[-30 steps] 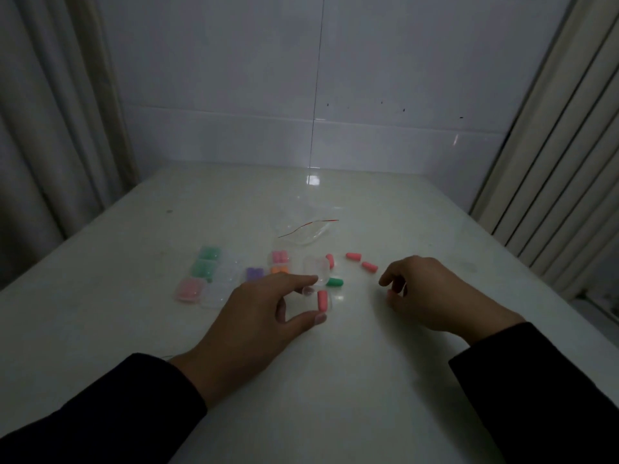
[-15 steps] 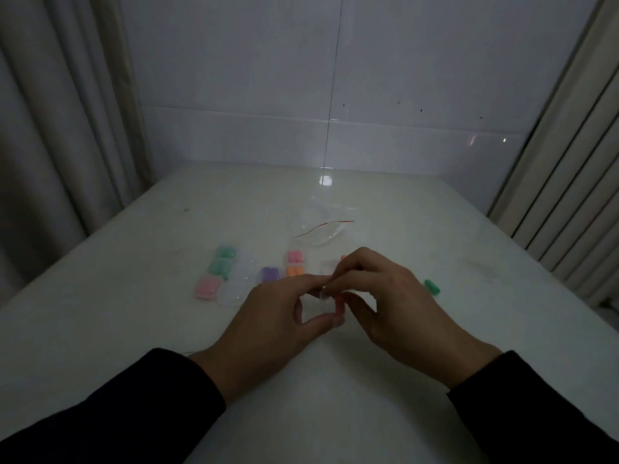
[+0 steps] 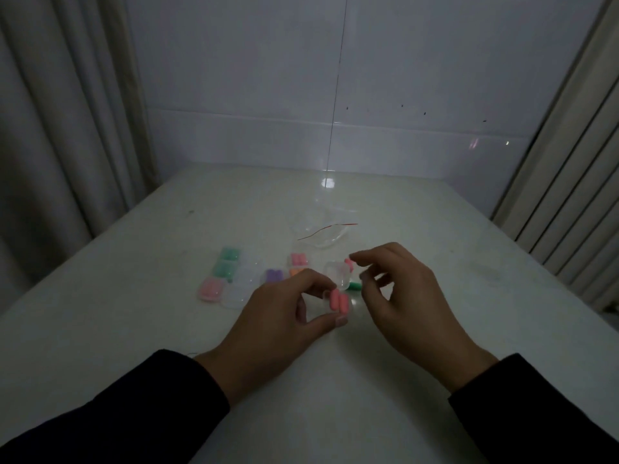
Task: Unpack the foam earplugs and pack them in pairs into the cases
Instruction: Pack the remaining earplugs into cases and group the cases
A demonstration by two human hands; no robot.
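White table (image 3: pixel 435 363), dim light. At far left, a cluster of small clear cases: a pink-filled case (image 3: pixel 211 289), two green-filled cases (image 3: pixel 227 262) behind it, and clear cases (image 3: pixel 243 286) just beside these whose contents cannot be made out. Next right, a purple pair (image 3: pixel 274 275), then a pink pair (image 3: pixel 299 259) with an orange pair (image 3: pixel 296 271) just in front. Left hand (image 3: pixel 278 326): thumb and forefinger pinch an open clear case (image 3: pixel 336 284) holding two salmon-pink earplugs (image 3: pixel 339 301) side by side, lid raised. Behind, an empty clear plastic bag (image 3: pixel 323 234) with a red strip. Right hand (image 3: pixel 402 296): hovering just right of the case, fingers loosely curled, gripping nothing visible. A green earplug (image 3: pixel 354 287) and a pink earplug (image 3: pixel 349 262) lie between the hands.
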